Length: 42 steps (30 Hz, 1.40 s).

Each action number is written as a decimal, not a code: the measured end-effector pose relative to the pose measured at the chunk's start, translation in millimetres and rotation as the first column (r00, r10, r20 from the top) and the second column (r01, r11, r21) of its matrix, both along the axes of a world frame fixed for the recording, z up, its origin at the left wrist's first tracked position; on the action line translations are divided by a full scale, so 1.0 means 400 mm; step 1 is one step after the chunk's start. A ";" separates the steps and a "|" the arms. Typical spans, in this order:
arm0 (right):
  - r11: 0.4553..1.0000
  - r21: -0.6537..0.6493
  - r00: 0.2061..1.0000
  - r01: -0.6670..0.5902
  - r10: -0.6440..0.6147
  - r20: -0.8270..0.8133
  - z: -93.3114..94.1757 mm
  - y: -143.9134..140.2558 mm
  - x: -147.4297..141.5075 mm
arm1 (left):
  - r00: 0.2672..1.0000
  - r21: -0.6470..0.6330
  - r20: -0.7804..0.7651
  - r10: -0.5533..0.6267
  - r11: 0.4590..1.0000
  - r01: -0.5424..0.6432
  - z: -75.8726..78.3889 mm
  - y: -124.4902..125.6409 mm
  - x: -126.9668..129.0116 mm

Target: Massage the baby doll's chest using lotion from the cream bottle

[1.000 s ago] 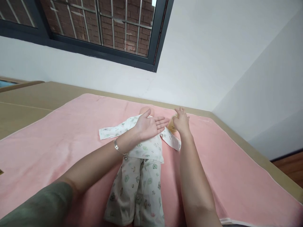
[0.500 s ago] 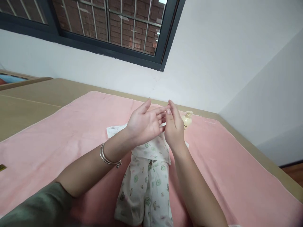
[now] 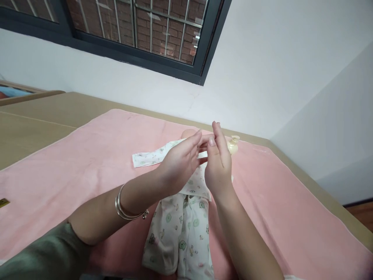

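Observation:
A baby doll in white patterned pyjamas (image 3: 180, 229) lies on its back on a pink blanket (image 3: 72, 171), head away from me, one sleeve stretched out to the left. My left hand (image 3: 179, 163) and my right hand (image 3: 218, 163) are raised above the doll's chest, palms facing each other, fingertips touching. Neither hand holds anything. A small pale yellow bottle (image 3: 233, 144) stands on the blanket just beyond my right hand. My hands hide most of the doll's head.
The blanket lies on a beige mattress (image 3: 35, 120) set against a white wall, with a barred dark-framed window (image 3: 140, 31) above. The right edge of the mattress drops to a wooden floor (image 3: 361, 212). A small dark tag (image 3: 3, 202) sits at the blanket's left.
My right hand left the bottle and came across to my left hand. Both hands rose and turned palm to palm. The view shifted slightly left.

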State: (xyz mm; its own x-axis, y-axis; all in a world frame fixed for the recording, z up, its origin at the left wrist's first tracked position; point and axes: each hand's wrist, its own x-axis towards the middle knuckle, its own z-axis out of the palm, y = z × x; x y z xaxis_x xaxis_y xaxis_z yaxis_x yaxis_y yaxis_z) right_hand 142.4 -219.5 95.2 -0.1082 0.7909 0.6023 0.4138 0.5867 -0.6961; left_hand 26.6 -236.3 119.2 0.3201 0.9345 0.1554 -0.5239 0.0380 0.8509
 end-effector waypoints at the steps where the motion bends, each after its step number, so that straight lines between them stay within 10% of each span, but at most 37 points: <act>1: 1.000 -0.010 1.000 -0.009 0.009 -0.019 -0.006 0.001 -0.007 | 1.000 0.002 -0.004 0.020 1.000 -0.020 -0.004 0.005 0.000; 22: 0.852 -0.252 0.872 -0.459 0.378 -0.312 -0.002 -0.096 -0.083 | 0.889 0.115 -0.122 0.442 0.896 -0.430 -0.028 0.026 -0.004; 33: 0.963 -0.162 0.885 -0.217 0.124 -0.448 0.014 -0.033 -0.019 | 0.935 0.309 -0.324 0.145 0.950 -0.041 -0.040 -0.112 0.037; 37: 0.989 -0.053 0.939 -0.138 0.113 -0.324 0.011 -0.051 -0.021 | 0.953 0.383 -0.300 0.052 0.921 0.070 -0.042 -0.112 0.018; 42: 0.931 0.094 0.932 -0.353 0.341 0.122 -0.010 -0.109 -0.054 | 0.968 0.305 -0.156 0.195 0.942 -0.141 -0.005 -0.075 -0.010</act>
State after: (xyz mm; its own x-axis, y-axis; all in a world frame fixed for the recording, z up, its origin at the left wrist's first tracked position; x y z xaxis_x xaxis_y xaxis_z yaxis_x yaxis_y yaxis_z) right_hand 120.6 -263.2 91.1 -0.4286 0.6207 0.6566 0.2355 0.7783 -0.5820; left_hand 22.6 -266.1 117.0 0.2104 0.9005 0.3806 -0.3367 -0.2987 0.8930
